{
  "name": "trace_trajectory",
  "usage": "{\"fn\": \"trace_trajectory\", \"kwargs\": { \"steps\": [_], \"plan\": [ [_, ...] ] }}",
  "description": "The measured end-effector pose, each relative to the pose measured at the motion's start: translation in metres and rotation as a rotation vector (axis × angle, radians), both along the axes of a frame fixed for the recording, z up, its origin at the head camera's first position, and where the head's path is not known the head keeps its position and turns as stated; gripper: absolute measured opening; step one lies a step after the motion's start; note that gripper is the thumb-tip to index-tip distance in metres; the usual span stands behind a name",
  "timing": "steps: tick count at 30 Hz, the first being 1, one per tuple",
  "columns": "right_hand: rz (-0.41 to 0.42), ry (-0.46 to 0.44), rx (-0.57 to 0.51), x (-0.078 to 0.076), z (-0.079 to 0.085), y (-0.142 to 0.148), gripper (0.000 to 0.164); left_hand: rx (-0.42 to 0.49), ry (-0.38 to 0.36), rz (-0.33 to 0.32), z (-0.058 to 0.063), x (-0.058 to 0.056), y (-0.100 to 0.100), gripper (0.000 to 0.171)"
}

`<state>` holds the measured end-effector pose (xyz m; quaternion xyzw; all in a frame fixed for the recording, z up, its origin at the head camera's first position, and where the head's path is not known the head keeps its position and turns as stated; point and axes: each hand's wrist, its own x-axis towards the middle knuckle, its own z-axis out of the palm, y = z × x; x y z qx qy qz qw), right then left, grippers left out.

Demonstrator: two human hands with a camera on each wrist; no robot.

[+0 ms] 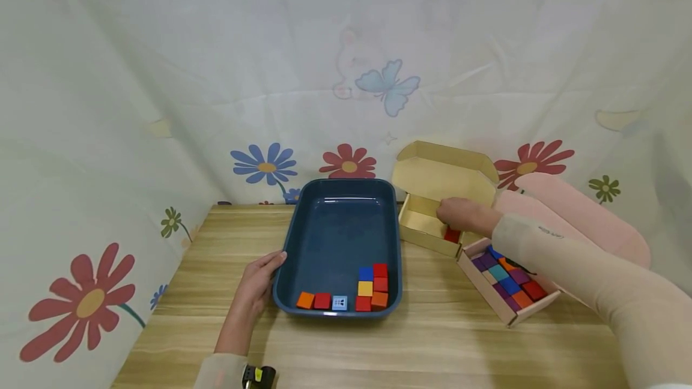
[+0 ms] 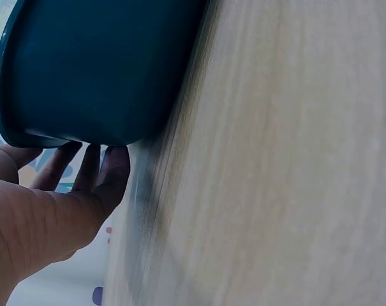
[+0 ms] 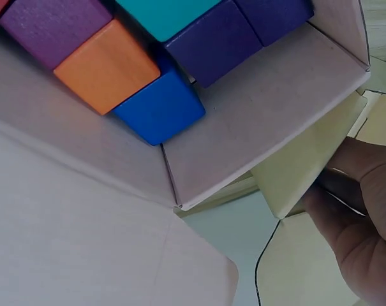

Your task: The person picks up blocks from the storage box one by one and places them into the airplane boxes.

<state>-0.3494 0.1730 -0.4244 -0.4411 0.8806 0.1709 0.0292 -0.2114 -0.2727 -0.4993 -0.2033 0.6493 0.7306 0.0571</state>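
My left hand [image 1: 256,282] holds the left side of a dark blue tray [image 1: 285,245], with one digit at the rim. In the left wrist view, the other fingers [image 2: 119,162] touch the tray's outer wall. Inside the tray's near end lie several coloured cubes, including a yellow cube [image 1: 365,289] and a light blue patterned cube [image 1: 339,303]. My right hand [image 1: 466,215] reaches into an open yellow cardboard box [image 1: 429,241], bent at the fingers. Close below it in that box is a red block [image 1: 452,234]. The fingertips are hidden behind the box wall, so any held thing is unseen.
An open pink cardboard box [image 1: 486,289] with rows of coloured blocks stands under my right forearm, its lid [image 1: 584,215] spread to the right. The yellow box's raised lid [image 1: 446,173] stands behind it. A patterned curtain [image 1: 303,65] hangs behind the wooden table [image 1: 432,341].
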Motion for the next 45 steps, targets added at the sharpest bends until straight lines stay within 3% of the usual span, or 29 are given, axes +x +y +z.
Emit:
{"fn": "trace_trajectory", "kwargs": {
  "steps": [10, 14, 17, 18, 22, 25, 35, 40, 45],
  "plan": [
    [-0.033, -0.096, 0.034, 0.0, 0.004, 0.0, 0.025, 0.009, -0.001, -0.008, 0.002, -0.001, 0.0, 0.05],
    [-0.01, -0.096, -0.049, -0.002, 0.009, -0.001, 0.02, 0.002, -0.004, -0.008, 0.002, -0.001, 0.001, 0.049],
    [0.031, -0.058, -0.139, 0.0, 0.013, -0.003, 0.007, 0.002, 0.0, -0.005, 0.001, 0.0, 0.001, 0.049],
    [0.04, -0.049, -0.159, 0.001, 0.013, -0.004, 0.009, 0.006, 0.002, -0.001, 0.001, 0.0, 0.001, 0.049],
    [0.037, -0.05, -0.172, 0.009, 0.013, -0.009, 0.046, 0.011, 0.011, 0.005, 0.0, 0.0, -0.001, 0.052],
    [0.035, -0.059, -0.18, 0.017, 0.011, -0.015, 0.058, 0.008, 0.013, 0.008, -0.001, 0.0, -0.002, 0.053],
    [0.084, -0.079, -0.205, 0.038, 0.022, -0.046, 0.067, 0.022, 0.01, 0.009, -0.001, -0.001, 0.0, 0.054],
    [0.088, -0.138, -0.155, 0.05, 0.03, -0.076, 0.071, 0.01, 0.019, -0.005, 0.001, 0.0, 0.0, 0.052],
    [0.149, -0.198, -0.138, 0.065, 0.034, -0.111, 0.071, -0.005, 0.024, -0.01, 0.002, 0.0, 0.001, 0.051]
  ]
}}
